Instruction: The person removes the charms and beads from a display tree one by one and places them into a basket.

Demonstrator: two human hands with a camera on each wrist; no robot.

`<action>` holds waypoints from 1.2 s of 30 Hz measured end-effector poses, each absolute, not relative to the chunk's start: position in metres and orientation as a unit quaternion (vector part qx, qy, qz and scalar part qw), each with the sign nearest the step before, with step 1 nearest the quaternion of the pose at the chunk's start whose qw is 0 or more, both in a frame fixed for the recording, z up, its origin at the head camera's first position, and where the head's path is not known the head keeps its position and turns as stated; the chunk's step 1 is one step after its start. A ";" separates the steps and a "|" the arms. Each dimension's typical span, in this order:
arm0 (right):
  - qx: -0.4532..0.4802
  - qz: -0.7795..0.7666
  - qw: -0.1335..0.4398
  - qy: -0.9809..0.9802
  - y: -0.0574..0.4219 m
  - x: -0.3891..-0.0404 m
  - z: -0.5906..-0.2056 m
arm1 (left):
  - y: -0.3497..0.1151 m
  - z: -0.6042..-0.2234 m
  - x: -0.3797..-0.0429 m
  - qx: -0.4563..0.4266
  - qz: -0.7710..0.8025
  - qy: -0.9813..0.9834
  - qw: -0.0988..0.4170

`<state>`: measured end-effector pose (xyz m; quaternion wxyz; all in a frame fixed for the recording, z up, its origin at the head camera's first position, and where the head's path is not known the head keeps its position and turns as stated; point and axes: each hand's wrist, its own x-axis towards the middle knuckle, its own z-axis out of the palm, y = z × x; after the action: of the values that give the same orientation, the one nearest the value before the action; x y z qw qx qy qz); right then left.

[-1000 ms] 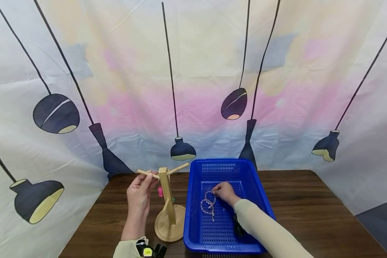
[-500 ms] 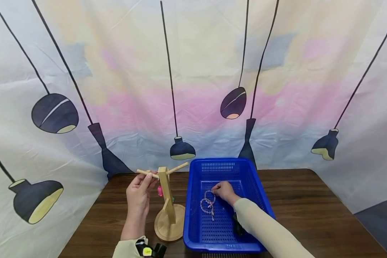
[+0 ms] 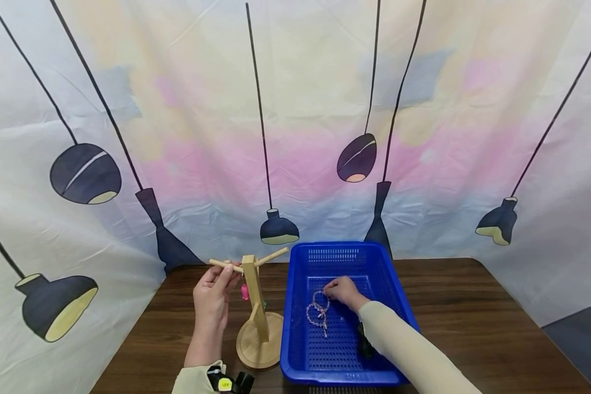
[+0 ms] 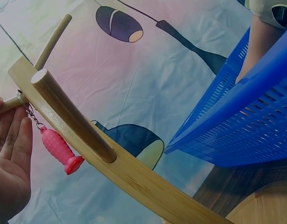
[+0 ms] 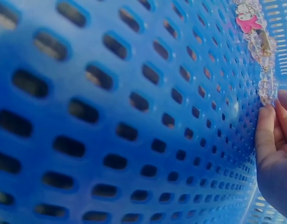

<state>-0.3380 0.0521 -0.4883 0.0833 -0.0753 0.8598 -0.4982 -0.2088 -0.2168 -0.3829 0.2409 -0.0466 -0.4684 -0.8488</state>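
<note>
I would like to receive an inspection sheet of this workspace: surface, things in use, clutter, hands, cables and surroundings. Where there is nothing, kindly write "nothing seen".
Surface: dark wood-grain table.
Things in use: wooden stand upright, left of the blue basket; pink charm hanging from a peg; beaded loops inside the basket; small green item mostly hidden behind the post, kind unclear.
Clutter: nothing seen.
Left hand: grips the peg.
Right hand: pinches the beaded loops at one end.
Cables: nothing seen.
Surroundings: cloth backdrop printed with hanging lamps.
</note>
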 end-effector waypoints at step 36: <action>-0.151 -0.609 0.190 0.755 0.054 -0.304 -0.384 | -0.218 -0.384 -0.209 -0.068 -0.854 -0.457 0.239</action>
<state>-0.3043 0.0535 -0.3836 0.1896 -0.1506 0.7551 -0.6092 -0.2089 -0.2183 -0.3843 0.2393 -0.0685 -0.4568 -0.8540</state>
